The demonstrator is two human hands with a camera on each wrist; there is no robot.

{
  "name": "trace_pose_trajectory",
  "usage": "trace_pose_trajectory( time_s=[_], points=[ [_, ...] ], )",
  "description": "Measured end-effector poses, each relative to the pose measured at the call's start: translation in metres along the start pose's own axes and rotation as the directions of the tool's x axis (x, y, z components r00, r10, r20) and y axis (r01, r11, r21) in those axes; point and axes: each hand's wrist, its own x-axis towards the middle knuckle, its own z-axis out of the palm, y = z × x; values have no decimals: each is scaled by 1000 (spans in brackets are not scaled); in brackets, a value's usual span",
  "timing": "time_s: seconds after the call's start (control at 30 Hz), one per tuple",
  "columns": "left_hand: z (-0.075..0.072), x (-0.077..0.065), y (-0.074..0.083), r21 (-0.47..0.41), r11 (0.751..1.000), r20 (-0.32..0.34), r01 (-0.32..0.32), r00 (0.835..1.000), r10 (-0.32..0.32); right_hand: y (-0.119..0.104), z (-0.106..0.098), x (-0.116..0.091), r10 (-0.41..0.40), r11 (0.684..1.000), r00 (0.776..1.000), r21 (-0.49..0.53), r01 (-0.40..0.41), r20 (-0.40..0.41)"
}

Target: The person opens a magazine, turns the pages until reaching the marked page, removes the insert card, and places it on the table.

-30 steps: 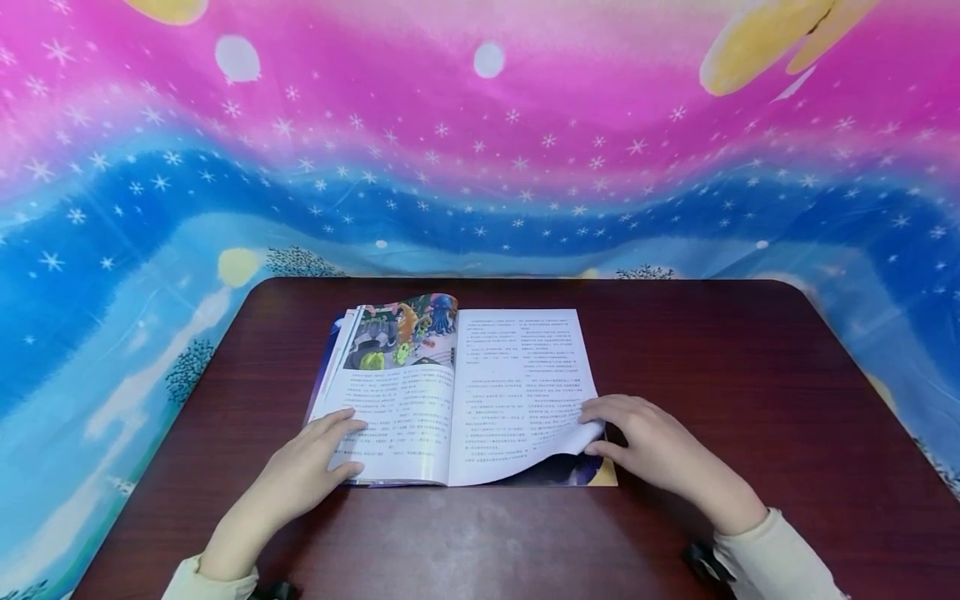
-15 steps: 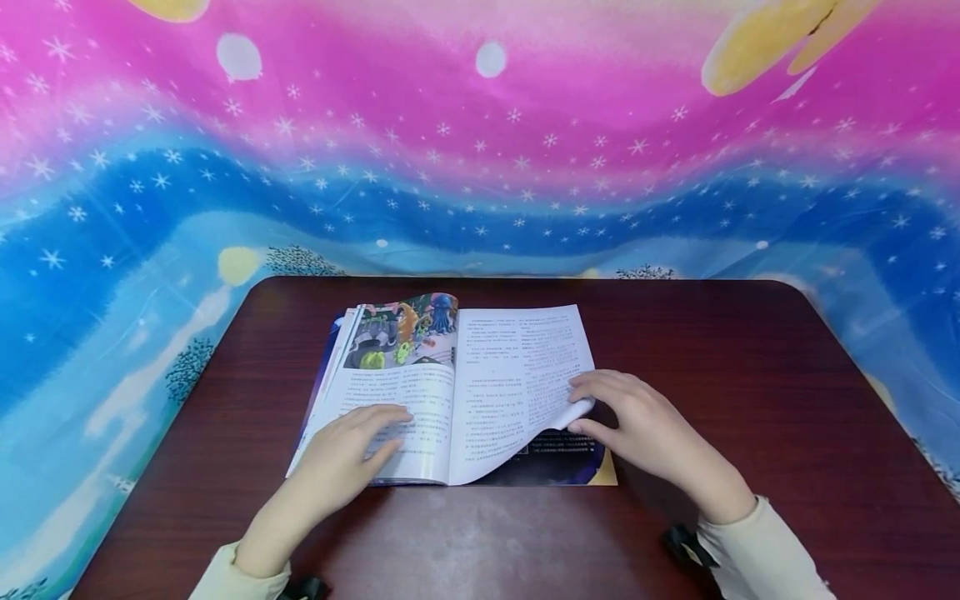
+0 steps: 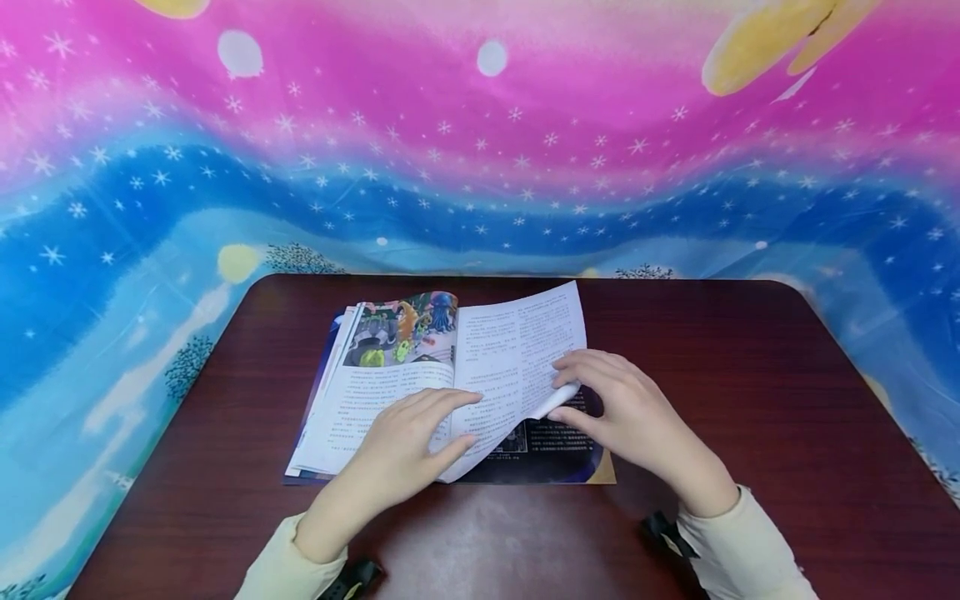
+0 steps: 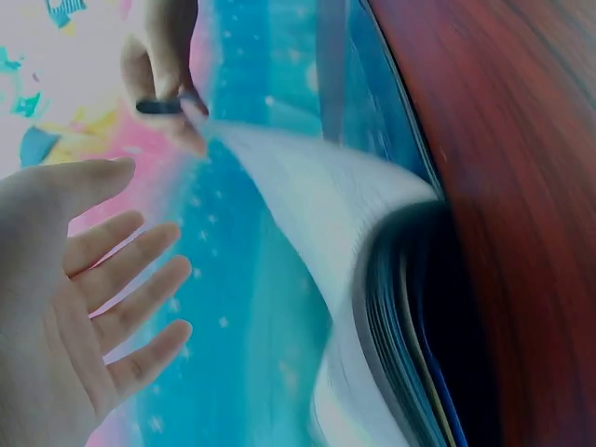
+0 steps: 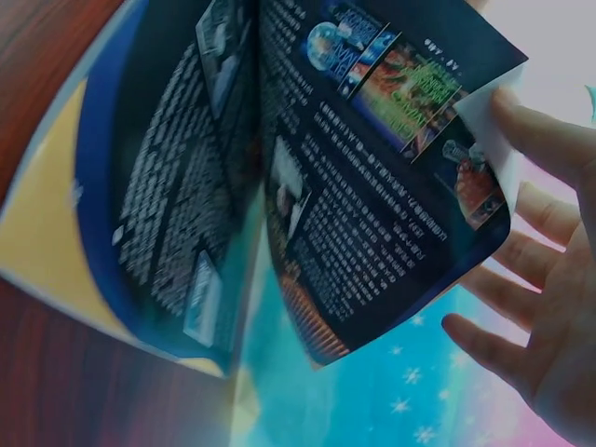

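An open magazine lies on the table, its left page carrying a colourful cartoon picture above columns of text. My right hand pinches the lower outer corner of the right-hand page, which curls up off the stack. Under it a dark printed page shows. In the right wrist view the lifted page's dark underside has small pictures and text, with the thumb on its folded corner. My left hand is over the magazine's middle near the spine, fingers spread and holding nothing, as the left wrist view confirms.
The dark red-brown wooden table extends on both sides of the magazine. Behind it hangs a pink and blue cloth with snowflakes. Dark straps sit at both wrists, below pale sleeves.
My right hand has drawn the page corner leftward and up, baring more of the dark page beneath. My left hand has moved right from the left page's outer edge to the spine.
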Motion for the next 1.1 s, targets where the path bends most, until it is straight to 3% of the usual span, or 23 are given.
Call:
trace_pose_trajectory(
  time_s=[0.3,0.83,1.1],
  points=[
    [11,15,20,-51,995,23,-81,996,83,-14,-6,8,-61,997,997,-44,59,-42],
    [16,23,29,-102,979,-134,-179,977,165,-26,-9,13,-128,991,989,-47,125,-68],
    [11,21,29,-42,988,-180,-148,974,138,-28,-11,13,-133,991,987,-33,131,-91]
  ],
)
